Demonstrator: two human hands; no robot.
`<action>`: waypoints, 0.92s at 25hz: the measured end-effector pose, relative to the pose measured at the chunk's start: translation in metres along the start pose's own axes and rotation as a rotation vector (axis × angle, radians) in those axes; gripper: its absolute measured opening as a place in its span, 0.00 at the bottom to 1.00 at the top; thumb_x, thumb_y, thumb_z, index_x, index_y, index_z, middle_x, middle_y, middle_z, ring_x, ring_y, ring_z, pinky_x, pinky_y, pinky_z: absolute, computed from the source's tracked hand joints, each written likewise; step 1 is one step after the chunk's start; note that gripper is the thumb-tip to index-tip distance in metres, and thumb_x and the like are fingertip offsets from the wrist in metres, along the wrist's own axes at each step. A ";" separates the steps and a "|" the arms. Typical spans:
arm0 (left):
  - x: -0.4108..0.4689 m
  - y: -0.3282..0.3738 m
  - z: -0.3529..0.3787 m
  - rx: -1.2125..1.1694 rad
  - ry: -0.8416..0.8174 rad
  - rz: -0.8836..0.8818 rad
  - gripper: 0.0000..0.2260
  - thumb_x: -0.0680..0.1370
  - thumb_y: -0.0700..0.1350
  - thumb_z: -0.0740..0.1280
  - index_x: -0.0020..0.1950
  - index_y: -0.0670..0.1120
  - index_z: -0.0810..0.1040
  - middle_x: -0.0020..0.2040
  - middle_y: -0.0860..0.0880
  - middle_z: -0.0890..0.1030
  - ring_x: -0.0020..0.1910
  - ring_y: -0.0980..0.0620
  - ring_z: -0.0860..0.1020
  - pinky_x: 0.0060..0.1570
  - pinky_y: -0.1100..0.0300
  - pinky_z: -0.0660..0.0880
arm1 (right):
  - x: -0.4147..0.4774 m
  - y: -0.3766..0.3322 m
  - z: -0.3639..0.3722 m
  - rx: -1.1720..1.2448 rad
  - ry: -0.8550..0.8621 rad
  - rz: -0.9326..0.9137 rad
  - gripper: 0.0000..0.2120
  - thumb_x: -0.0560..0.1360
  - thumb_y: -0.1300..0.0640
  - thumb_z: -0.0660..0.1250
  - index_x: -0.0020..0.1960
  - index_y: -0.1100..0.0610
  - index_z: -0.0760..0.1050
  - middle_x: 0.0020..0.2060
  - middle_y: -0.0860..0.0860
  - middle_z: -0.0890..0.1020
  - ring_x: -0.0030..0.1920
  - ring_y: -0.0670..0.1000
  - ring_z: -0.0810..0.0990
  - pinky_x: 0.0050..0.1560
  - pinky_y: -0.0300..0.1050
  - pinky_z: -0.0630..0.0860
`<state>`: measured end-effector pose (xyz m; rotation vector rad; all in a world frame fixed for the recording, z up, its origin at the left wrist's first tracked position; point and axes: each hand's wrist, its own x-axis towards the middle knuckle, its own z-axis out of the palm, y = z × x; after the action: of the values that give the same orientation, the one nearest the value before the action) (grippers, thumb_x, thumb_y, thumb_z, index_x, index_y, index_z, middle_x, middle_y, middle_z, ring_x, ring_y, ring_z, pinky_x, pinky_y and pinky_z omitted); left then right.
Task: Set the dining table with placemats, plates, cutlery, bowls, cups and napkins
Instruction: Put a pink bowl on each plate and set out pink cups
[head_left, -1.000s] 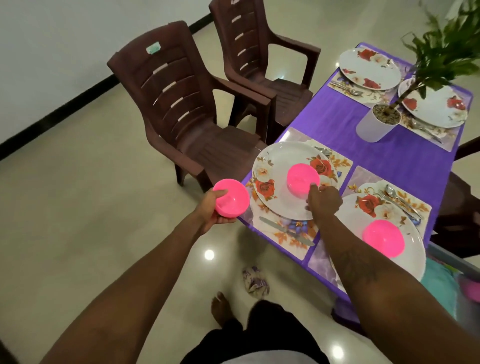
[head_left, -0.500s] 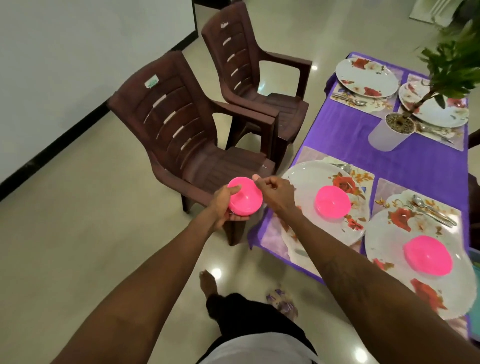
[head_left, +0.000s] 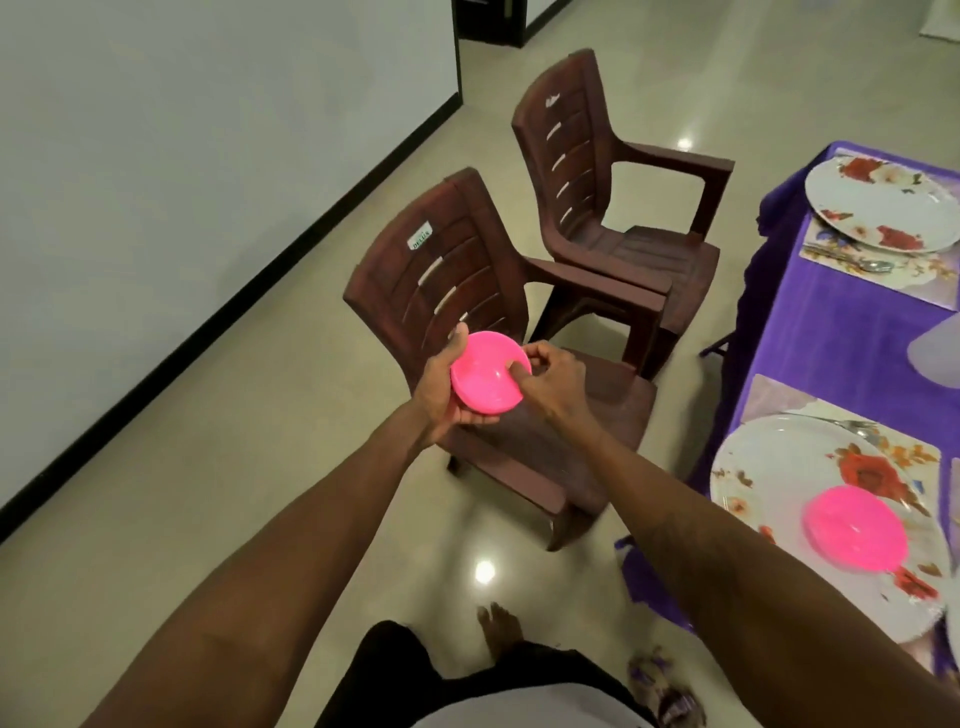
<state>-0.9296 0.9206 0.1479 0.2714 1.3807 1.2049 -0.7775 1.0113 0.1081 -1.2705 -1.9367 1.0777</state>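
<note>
Currently the pink bowl (head_left: 485, 376) is held in mid-air over the near brown plastic chair (head_left: 452, 280), well apart from the purple-clothed table (head_left: 852, 332). A drop could be caused by the slight rim grip: if the bowl were tugged while the supporting palm loosened, it would likely fall onto the chair seat or floor. The left hand (head_left: 439, 395) is cupped under and behind the bowl, thumb raised at its upper edge. The right hand (head_left: 553, 382) is curled, its fingertips pinching the bowl's right rim.

Pink bowl (head_left: 488, 374), floral plate (head_left: 779, 467)
</note>
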 end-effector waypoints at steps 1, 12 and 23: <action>0.010 0.015 -0.011 -0.020 -0.007 0.006 0.32 0.78 0.70 0.62 0.71 0.48 0.74 0.64 0.39 0.80 0.61 0.34 0.80 0.56 0.30 0.78 | 0.015 -0.010 0.011 0.013 0.020 0.008 0.08 0.75 0.54 0.74 0.51 0.58 0.83 0.41 0.46 0.83 0.40 0.42 0.79 0.37 0.25 0.70; 0.153 0.209 -0.169 0.059 -0.207 0.005 0.34 0.78 0.72 0.58 0.71 0.48 0.76 0.64 0.38 0.81 0.60 0.32 0.81 0.54 0.33 0.80 | 0.194 -0.133 0.168 0.116 0.316 0.072 0.05 0.73 0.57 0.75 0.46 0.56 0.80 0.35 0.43 0.81 0.33 0.41 0.77 0.35 0.33 0.74; 0.350 0.364 -0.203 0.180 -0.393 -0.110 0.33 0.80 0.71 0.56 0.71 0.46 0.74 0.63 0.36 0.80 0.57 0.32 0.82 0.50 0.38 0.81 | 0.399 -0.154 0.246 0.170 0.554 0.256 0.06 0.73 0.51 0.73 0.41 0.50 0.77 0.34 0.45 0.81 0.36 0.53 0.83 0.40 0.58 0.83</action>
<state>-1.3643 1.2476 0.1635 0.5233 1.1428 0.8806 -1.1973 1.2700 0.1299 -1.5486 -1.2726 0.8636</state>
